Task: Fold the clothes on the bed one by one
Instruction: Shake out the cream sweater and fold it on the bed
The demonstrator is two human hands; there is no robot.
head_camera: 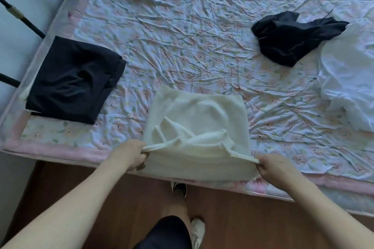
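- Feet (197,228) on the wood floor (253,218) sit nearest, at 6 o'clock, below the bed (50,143).
- Both hands pinch the near edge of the cream top (194,115): left hand (129,154) at the 7 o'clock corner, right hand (273,164) at the 5 o'clock corner, fingers curled round the cloth.
- Most of that top lies flat near the bed's front edge (one fold seems under way).
- Dark folded garment (74,81) rests at 9 o'clock, looking done.
- Crumpled black garment (291,36) at 2 o'clock and white garment (348,75) at 3 o'clock look unfolded, so roughly half remains.
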